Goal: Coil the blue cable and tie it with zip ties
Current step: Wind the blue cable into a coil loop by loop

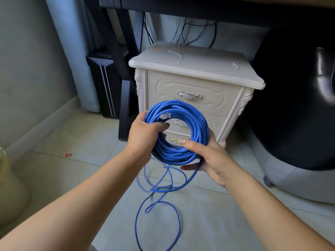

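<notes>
- Two bare hands hold a blue network cable [176, 131], most of it wound into a thick round coil held upright in front of a cream nightstand [195, 69].
- Left hand [145, 134] is wrapped around the coil's left side, fingers curled through the middle and closed on the bundle.
- Right hand [208, 156] cradles the coil's lower right, thumb laid over the top of the strands and fingers underneath, gripping it.
- One clear plastic plug [165, 115] sticks out at the coil's upper left, just above the left hand.
- Loose cable hangs from the bottom of the coil and lies in tangled loops on the tiled floor [72, 169] between the forearms.
- On the nightstand's top lie two pale curved strips, one of them [175, 56] near the back left; they look like zip ties, though I cannot be sure.
- Silver ornate handles [189, 96] sit on the drawers; the lower ones show through the coil's opening.
- Dark cords [195, 31] hang behind the nightstand, under a dark desk.
- Small red scrap [68, 155] lies on the floor to the left; any print on it is too small to read.
- No readable brand or writing shows on the cable or furniture.
</notes>
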Available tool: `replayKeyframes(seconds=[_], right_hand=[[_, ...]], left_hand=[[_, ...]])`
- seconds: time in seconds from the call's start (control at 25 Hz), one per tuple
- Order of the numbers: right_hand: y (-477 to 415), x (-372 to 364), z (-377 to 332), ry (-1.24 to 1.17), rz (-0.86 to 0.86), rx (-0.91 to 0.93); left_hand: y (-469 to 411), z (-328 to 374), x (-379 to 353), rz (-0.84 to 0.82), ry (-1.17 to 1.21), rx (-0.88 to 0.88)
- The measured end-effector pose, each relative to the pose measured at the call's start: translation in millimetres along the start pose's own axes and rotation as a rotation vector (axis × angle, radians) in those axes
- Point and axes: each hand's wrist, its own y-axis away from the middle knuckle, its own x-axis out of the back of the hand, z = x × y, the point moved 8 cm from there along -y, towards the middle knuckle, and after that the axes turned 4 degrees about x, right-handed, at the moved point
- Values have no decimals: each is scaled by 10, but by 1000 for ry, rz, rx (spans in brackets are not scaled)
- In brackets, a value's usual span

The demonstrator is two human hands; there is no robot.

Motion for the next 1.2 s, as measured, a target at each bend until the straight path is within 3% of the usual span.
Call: replayKeyframes(seconds=[0.12, 0.2, 0.32, 0.44, 0.52, 0.68, 0.8, 0.92, 1.04, 1.2], right_hand=[[-23, -1, 86, -128, 126, 34], [-57, 127, 88, -164, 231, 49], [-96, 354, 11, -149, 350, 94], [-105, 532, -141, 12, 425, 162], [-77, 592, -280, 244, 437, 225], [25, 256, -486, 790, 266, 420], [97, 32, -521, 968, 182, 531], [125, 71, -597, 895, 189, 530], [93, 156, -584, 731, 159, 443], [-7, 251, -406, 359, 71, 307]], left_hand=[[79, -50, -14, 36, 39, -9], [128, -135, -109, -30, 26, 35], [177, -238, -266, -254, -95, 141], [212, -194, -322, -551, -312, 189], [174, -81, -272, -561, -412, 85], [276, 167, -404, -432, -802, -441], [361, 166, -484, -360, -834, -527], [332, 229, -404, -236, -716, -468], [307, 247, -373, -222, -582, -390], [243, 193, -296, -215, -360, -238]])
